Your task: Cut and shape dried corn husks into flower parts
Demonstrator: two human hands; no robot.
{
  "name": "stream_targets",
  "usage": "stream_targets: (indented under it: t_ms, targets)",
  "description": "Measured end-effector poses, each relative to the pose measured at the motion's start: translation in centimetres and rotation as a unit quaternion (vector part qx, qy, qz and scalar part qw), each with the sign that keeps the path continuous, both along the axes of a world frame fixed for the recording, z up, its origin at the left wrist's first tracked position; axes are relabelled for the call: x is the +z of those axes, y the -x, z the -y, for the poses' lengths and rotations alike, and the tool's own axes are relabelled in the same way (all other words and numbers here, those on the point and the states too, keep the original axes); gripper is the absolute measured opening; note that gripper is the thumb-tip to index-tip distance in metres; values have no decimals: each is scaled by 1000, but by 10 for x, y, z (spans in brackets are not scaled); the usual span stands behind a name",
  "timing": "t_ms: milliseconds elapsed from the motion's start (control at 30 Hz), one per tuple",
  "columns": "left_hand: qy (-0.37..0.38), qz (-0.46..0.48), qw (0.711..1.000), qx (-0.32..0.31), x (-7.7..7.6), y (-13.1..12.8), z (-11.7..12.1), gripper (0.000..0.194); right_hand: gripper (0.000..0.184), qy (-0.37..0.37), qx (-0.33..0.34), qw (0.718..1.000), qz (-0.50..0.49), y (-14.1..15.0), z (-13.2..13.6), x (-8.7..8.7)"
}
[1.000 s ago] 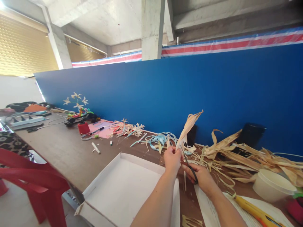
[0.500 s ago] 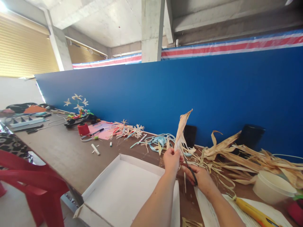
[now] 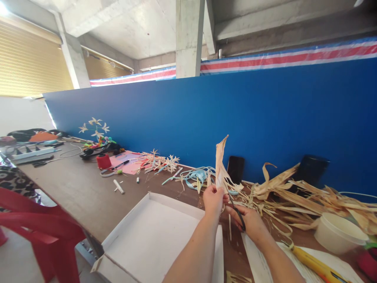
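Dried husk (image 3: 220, 163) juts above the pinching fingers (image 3: 220, 192) of the left hand (image 3: 213, 202).

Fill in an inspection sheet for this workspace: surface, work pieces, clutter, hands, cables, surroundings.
Surface: brown table bearing an open white box.
Work pieces: pale husk, upright; dark scissors against its lower part, blade opening unclear.
Clutter: heaped dry husks, blue ribbon, red spool, yellow-handled tool.
Hands: left hand grips the husk; right hand holds the scissors.
Cables: pale cord lying loose near a power strip.
Surroundings: blue partition behind; red chair at left.
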State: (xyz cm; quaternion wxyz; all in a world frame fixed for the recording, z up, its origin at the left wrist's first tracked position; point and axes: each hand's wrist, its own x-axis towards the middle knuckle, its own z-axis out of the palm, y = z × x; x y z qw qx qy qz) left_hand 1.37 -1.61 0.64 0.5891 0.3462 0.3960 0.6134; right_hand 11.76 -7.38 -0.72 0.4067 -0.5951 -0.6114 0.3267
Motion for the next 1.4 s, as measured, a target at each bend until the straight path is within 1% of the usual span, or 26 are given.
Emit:
stream_targets:
  t_ms: [167,300,500,600,767,967,1267,1400]
  targets:
    - [0,-6,1000,-3,-3,0,-2,9,27,-1,-1,1000,11,0,1,2]
    - [7,-7,1000,-6,-2,0,-1,8,27,6,-5,1000,13,2,2,3]
    - [16,-28,999,-10,2,1,2,7,23,11,6,1000,-10,-1,-3,-5]
    - [13,-40,999,-27,0,1,2,7,28,19,1,999,-30,-3,-5,-8]
    - [-6,-56,997,-43,-4,-1,1,7,28,11,9,999,-44,-4,-2,-3]
    - [0,-74,996,-44,0,1,3,8,30,16,-7,999,-32,-1,2,5]
    - [4,-78,996,-41,4,3,6,11,37,15,-13,1000,-15,-6,0,1]
    - [-3,-101,994,-42,-1,3,3,13,38,21,-14,999,-21,-5,0,1]
